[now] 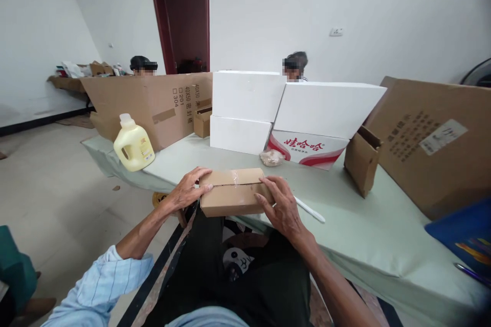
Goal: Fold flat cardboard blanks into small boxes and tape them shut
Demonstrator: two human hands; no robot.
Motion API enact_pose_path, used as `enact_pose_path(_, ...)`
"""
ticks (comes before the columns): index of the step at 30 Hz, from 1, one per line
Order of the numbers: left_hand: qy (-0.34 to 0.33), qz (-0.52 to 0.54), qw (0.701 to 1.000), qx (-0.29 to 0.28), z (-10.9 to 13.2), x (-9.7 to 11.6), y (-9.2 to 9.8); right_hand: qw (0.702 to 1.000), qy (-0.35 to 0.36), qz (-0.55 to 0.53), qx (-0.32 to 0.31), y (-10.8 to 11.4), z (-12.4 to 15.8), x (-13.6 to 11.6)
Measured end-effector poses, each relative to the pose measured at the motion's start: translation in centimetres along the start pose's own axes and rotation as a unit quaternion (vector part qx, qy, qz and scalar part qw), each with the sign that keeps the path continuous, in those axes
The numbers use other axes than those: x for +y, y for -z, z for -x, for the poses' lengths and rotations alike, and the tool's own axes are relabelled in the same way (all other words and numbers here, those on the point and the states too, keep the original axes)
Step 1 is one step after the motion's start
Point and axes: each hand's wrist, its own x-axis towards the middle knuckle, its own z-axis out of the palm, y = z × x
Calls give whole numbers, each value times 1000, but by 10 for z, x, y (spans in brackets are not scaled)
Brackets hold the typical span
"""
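A small brown cardboard box [232,199] rests at the near edge of the table, tilted toward me. Clear tape crosses the seam between its flaps. My left hand [190,189] grips its left end, thumb on the front and fingers over the top. At the right end my right hand [280,204] holds it the same way, fingers curled over the corner. A white stick-like tool [310,210] lies on the table just right of my right hand. Behind the box sits a small crumpled clear plastic bundle [272,157].
A yellow detergent jug [134,145] stands at left on the green tablecloth [307,181]. White boxes [245,97] and large cardboard sheets [153,107] wall off the far side. An upright cardboard box [362,161], blue packet [464,235] and pen [471,273] are right. Two people sit beyond.
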Motion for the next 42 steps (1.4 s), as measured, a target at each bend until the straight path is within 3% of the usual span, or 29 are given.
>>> enact_pose_path(8,-79,-60,995,30,-1,-4,-3,999,4,42,-11,3,6,-7)
enact_pose_path(15,-109,-84,987,78,-2,1,-6,999,14,46,-25,0,7,-16)
enact_pose_path(21,-156,-92,982,46,0,7,-5,997,28,71,-10,0,4,-18)
enact_pose_path(28,-145,-105,983,42,-3,9,-6,994,44,87,-46,3,-3,-26)
enact_pose_path(32,-172,-131,974,74,-1,23,-10,995,39,73,-62,0,-3,-28)
enact_pose_path(35,-184,-146,971,49,1,40,-16,995,41,76,-55,-3,-5,-28)
enact_pose_path(38,-170,-168,971,23,-2,54,-27,995,34,82,-51,-5,-8,-28)
enact_pose_path(42,-135,-189,972,31,-11,62,-40,995,29,82,-52,-7,-11,-28)
